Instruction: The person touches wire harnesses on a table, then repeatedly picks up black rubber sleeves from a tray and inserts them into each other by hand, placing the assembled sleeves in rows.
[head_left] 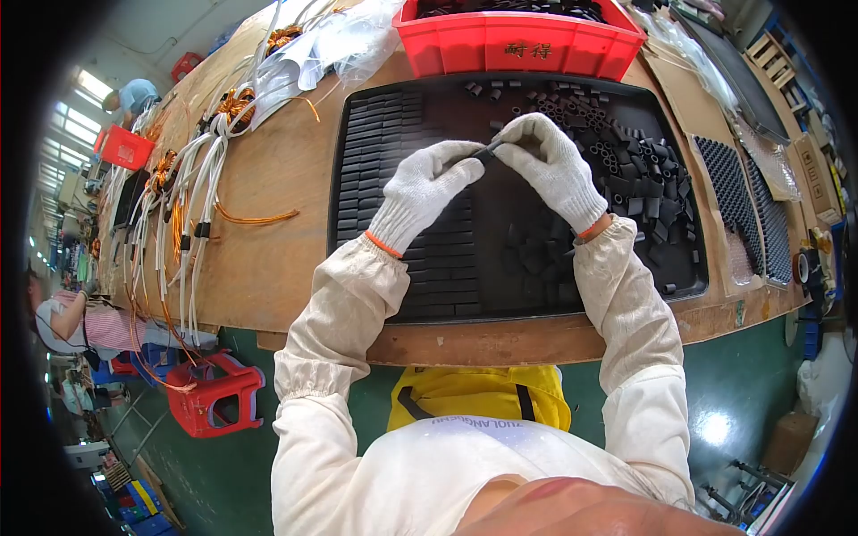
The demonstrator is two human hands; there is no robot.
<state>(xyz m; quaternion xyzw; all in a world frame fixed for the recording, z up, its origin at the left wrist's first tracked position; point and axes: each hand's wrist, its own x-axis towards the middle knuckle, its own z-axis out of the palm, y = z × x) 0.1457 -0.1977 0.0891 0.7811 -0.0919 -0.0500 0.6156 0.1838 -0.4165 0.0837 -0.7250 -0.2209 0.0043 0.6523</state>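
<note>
At the far left, 1 other person (63,322) is near the edge of the view, and a red stool (214,397) stands on the green floor (313,344). To the right of this, on the wooden table (268,259), there are white cables (192,179) together with coils of copper wire (234,105); 1 end of orange wire (259,217) points toward the tray. Clear plastic film (344,54) lies behind, at the upper part of the table.

Then comes the black tray (585,310). In its left part, black pieces (375,147) are laid side by side in neat columns. The left hand (427,179), in a white knitted glove, is above these columns; its thumb and forefinger are brought together and pinch a small black piece (486,154), which is over the middle of the tray. The right hand (554,165), also gloved, meets the left hand at this piece; its thumb and forefinger are closed on the other end, with the hand bent in an arch. The exact form of the piece is too small to tell.

Beyond the hands, a red box (527,54) stands at the tray's far edge, with dark contents inside. In the right part of the tray, loose black tubes (657,170) lie scattered in a heap. Farther right, dark textured sheets (728,192) rest on the table.
</note>
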